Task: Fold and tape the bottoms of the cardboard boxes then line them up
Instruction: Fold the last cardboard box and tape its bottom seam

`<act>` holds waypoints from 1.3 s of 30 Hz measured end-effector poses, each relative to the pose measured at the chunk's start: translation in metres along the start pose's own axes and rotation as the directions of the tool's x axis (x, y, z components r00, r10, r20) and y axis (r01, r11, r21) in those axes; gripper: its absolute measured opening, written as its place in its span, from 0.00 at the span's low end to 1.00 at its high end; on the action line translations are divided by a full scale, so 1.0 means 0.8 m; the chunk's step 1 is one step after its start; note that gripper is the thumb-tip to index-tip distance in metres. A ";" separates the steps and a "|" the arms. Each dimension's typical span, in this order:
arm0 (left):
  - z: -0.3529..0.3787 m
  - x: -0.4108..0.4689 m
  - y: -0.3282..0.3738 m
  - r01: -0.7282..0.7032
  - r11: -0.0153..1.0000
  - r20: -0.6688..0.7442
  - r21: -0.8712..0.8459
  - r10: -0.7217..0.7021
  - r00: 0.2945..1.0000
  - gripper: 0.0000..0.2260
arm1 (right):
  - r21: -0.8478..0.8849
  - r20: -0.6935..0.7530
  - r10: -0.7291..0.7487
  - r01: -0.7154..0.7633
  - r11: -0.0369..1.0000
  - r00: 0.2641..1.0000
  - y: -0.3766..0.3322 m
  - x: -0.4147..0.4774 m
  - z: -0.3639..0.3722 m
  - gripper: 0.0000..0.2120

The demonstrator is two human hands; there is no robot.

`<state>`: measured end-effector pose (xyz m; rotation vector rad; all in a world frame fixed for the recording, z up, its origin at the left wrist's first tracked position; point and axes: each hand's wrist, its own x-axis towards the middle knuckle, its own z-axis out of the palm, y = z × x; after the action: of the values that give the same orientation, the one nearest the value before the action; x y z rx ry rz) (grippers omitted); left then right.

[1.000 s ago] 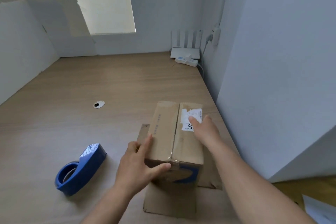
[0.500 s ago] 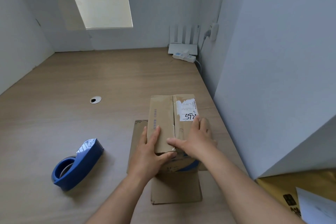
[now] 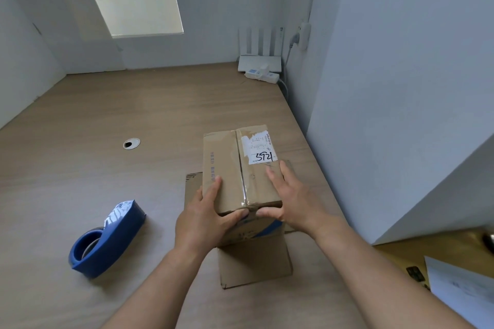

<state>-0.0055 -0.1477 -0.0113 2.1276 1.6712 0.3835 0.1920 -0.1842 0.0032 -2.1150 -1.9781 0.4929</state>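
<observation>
A brown cardboard box (image 3: 227, 168) stands on the wooden table (image 3: 107, 115) with its folded flaps up. Clear tape runs along the centre seam, and a white label reading 5921 sits at the far right. Its other flaps (image 3: 254, 262) lie spread flat on the table beneath it. My left hand (image 3: 203, 219) holds the near left corner, fingers along the left edge and thumb on the near edge at the seam. My right hand (image 3: 291, 200) rests flat on the top right, thumb pressing the near edge beside the left thumb.
A blue tape dispenser (image 3: 107, 243) lies on the table left of the box. A round cable hole (image 3: 131, 143) is further back. A white router (image 3: 260, 61) and power strip (image 3: 263, 76) sit at the far right corner. A white wall (image 3: 401, 115) stands close on the right; papers (image 3: 454, 283) lie at bottom right.
The box has turned and shifted a little. My right hand slid from the label toward the near edge, and both thumbs now meet at the seam's near end.
</observation>
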 end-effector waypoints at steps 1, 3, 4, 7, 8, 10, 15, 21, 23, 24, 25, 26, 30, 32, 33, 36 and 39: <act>-0.001 0.002 0.000 0.003 1.000 -0.004 0.020 -0.003 1.000 0.42 | -0.031 -0.004 0.000 0.000 1.000 1.000 0.001 0.002 0.001 0.47; -0.001 0.006 -0.001 0.013 0.999 -0.011 0.049 -0.012 1.000 0.41 | -0.070 -0.028 0.005 -0.007 0.998 1.000 -0.003 0.007 0.002 0.44; -0.001 0.008 -0.002 0.019 0.998 -0.018 0.056 -0.019 1.000 0.41 | -0.089 -0.051 0.003 -0.008 0.996 0.999 -0.006 0.008 0.005 0.43; -0.001 0.013 -0.005 0.014 0.996 -0.038 0.083 -0.011 0.999 0.40 | -0.149 -0.187 -0.035 0.007 0.989 0.982 -0.010 0.011 0.020 0.39; -0.001 0.014 -0.008 0.004 0.996 -0.040 0.091 0.000 0.999 0.40 | -0.134 -0.171 -0.039 0.016 0.991 0.985 -0.008 0.012 0.024 0.37; 0.000 0.014 -0.014 -0.024 0.996 -0.047 0.085 0.028 0.999 0.38 | -0.139 -0.194 -0.074 0.047 0.989 0.978 -0.005 0.013 0.034 0.35; -0.002 0.009 -0.034 -0.108 0.994 -0.028 -0.025 0.108 0.994 0.35 | -0.190 -0.205 -0.137 0.098 0.977 0.969 0.009 0.019 0.045 0.36; -0.027 -0.006 -0.056 -0.067 0.969 0.053 -0.238 0.082 0.995 0.42 | -0.093 -0.212 -0.218 0.203 0.975 0.953 0.030 0.009 0.015 0.44; -0.043 -0.017 -0.073 -0.055 0.956 -0.022 -0.287 0.051 0.998 0.38 | -0.165 -0.409 -0.320 0.276 0.947 0.855 0.019 0.015 0.008 0.37; -0.047 -0.020 -0.084 -0.036 0.957 -0.091 -0.288 0.010 0.996 0.35 | -0.168 -0.482 -0.348 0.305 0.937 0.804 0.007 0.021 0.005 0.32; -0.049 -0.022 -0.096 0.000 0.965 -0.165 -0.264 -0.045 0.985 0.31 | -0.173 -0.543 -0.377 0.340 0.924 0.750 -0.008 0.030 0.007 0.28; -0.049 -0.022 -0.110 0.053 0.972 -0.230 -0.228 -0.107 0.967 0.27 | -0.177 -0.594 -0.405 0.378 0.909 0.695 -0.028 0.038 0.009 0.23; -0.048 -0.011 -0.165 0.328 0.935 -0.278 -0.136 -0.354 0.893 0.22 | -0.137 -0.653 -0.490 0.546 0.826 0.578 -0.128 0.059 0.027 0.11; -0.049 -0.006 -0.185 0.429 0.898 -0.215 -0.097 -0.440 0.872 0.24 | -0.080 -0.597 -0.539 0.624 0.777 0.595 -0.172 0.061 0.049 0.10; -0.050 -0.003 -0.192 0.452 0.889 -0.199 -0.073 -0.457 0.867 0.24 | -0.060 -0.553 -0.564 0.646 0.761 0.613 -0.189 0.062 0.065 0.10; -0.054 0.005 -0.211 0.533 0.846 -0.150 -0.006 -0.527 0.836 0.26 | -0.004 -0.422 -0.580 0.638 0.770 0.697 -0.218 0.071 0.110 0.12; -0.057 0.009 -0.229 0.614 0.781 -0.035 0.115 -0.614 0.788 0.24 | 0.015 -0.339 -0.544 0.583 0.813 0.768 -0.224 0.083 0.148 0.12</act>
<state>-0.1810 -0.0972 -0.0584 1.5083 2.3050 0.0728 -0.0151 -0.1126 -0.0464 -1.3074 -2.1721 0.1338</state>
